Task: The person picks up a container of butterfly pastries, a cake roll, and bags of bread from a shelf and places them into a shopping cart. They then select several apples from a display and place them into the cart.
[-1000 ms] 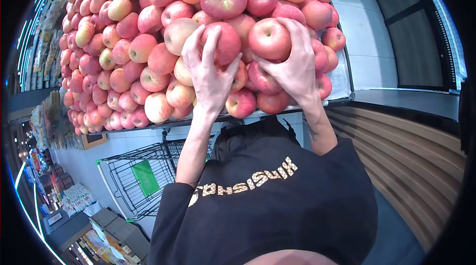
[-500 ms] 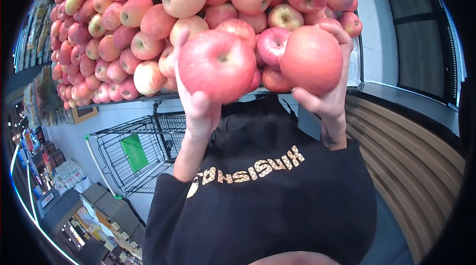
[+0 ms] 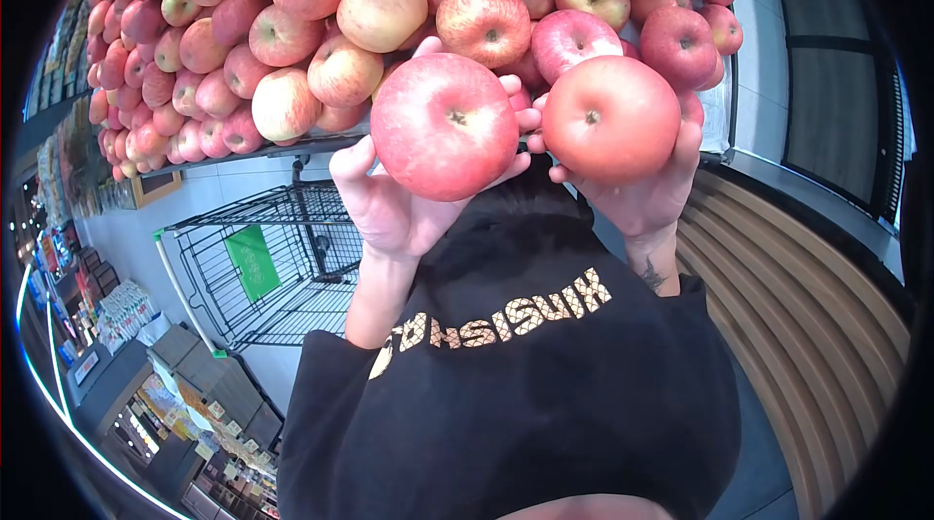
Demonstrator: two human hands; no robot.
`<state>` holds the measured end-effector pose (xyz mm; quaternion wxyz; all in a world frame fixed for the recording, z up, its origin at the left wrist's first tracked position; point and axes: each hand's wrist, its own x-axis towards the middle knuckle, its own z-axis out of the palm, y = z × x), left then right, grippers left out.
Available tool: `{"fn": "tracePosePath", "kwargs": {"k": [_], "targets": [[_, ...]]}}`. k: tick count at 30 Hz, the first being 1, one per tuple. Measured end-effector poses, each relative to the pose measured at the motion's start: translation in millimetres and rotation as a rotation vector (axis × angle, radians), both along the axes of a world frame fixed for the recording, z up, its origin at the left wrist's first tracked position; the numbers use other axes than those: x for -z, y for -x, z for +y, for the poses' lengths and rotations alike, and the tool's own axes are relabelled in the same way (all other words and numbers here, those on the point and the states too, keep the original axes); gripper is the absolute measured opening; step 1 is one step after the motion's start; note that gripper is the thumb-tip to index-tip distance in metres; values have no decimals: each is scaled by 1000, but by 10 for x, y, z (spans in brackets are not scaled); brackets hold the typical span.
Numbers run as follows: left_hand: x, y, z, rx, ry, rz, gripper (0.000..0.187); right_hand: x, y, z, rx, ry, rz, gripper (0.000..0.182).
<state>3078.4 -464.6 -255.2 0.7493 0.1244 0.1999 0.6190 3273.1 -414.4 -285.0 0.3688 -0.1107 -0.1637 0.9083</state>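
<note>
My left hand [image 3: 394,218], palm up, cradles a large red apple [image 3: 443,136] with fine pale streaks. Its thumb lies along the left side and fingertips curl round the right. In my right hand [image 3: 637,204] rests a second, smoother orange-red apple [image 3: 613,136], also supported from below. Both apples are side by side, a small gap between them, with a dimpled end turned towards me. Fingertips of the two hands come close together in that gap. Right behind them rises a heap of apples [image 3: 287,34], including a red-and-white one [image 3: 574,38] near my right hand.
A wire shopping cart [image 3: 277,262] with a green panel stands on the floor to the left. Ribbed wooden panelling [image 3: 788,296] curves along the right. Store shelves and boxes [image 3: 209,384] fill the far left. A dark glass-like panel [image 3: 832,111] is at upper right.
Both held apples have been turned in the hands, and the right one now shows its dimpled end. My fingers have shifted beneath and around them. The heap sits higher in view.
</note>
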Motion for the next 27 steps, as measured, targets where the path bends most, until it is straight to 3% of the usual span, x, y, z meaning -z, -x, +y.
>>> {"fn": "tracePosePath", "kwargs": {"k": [1, 3, 4, 9, 11, 13, 15, 21, 22, 25, 27], "targets": [[-10, 7, -3, 0, 3, -2, 91, -42, 18, -5, 15, -69, -66, 99], [-38, 1, -48, -133, 12, 479, 95, -44, 21, -52, 17, -122, -136, 101], [-33, 4, -83, -186, -4, 592, 99, -26, 20, -77, 64, -203, -192, 99], [-56, 39, -202, -252, 47, 761, 89, 18, 48, -86, 315, -656, -457, 91], [-41, 20, -197, -281, -89, 1032, 88, -32, 57, -98, 365, -755, -553, 93], [-22, -3, -231, -294, -107, 1095, 86, -48, 57, -94, 622, -1256, -1050, 91], [59, 24, -240, -349, -235, 1426, 82, -84, 80, -97, 650, -1296, -1068, 85], [175, 137, -360, -402, -231, 1504, 74, 69, 193, -204, 706, -1573, -1101, 82], [216, 160, -415, -387, -249, 1512, 74, 44, 222, -248, 688, -1518, -1094, 68], [337, 274, -681, -310, -183, 1544, 75, 184, 247, -387, 535, -1453, -1010, 69], [451, 323, -915, -260, -61, 1408, 75, 298, 303, -470, 394, -1439, -948, 76]]}}
